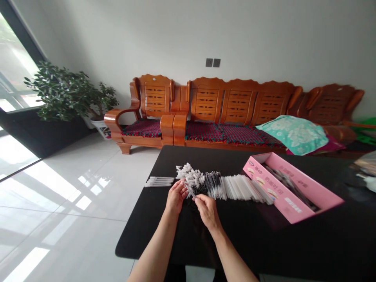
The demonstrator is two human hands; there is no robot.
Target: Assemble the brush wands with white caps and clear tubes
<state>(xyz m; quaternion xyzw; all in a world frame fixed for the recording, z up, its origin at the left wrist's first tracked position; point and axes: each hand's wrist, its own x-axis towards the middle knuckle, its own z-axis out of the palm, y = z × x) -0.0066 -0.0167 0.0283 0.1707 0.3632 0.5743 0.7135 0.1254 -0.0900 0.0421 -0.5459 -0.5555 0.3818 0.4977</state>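
Note:
A slim whitish pen [190, 190] slants between my hands above the black table. My left hand [175, 197] is closed in a pinch near its upper end, while my right hand [208, 210] grips the lower end. Just beyond my fingers lies a heap of short white pen caps [190, 174]. Small black pieces [201, 190] show beside the heap, partly covered by my hands. To the right are dark thin refills [213, 183] and a row of translucent pen barrels [239, 187]. Several white pens [159, 181] lie side by side left of my left hand.
A pink cardboard box [289, 207] with dark contents stands on the black table [246, 239], right of the barrels. Wooden seats [205, 100] line the wall behind, with a turquoise cloth [293, 133] on them. A potted plant [70, 92] stands at left. A blurred bag lies far right.

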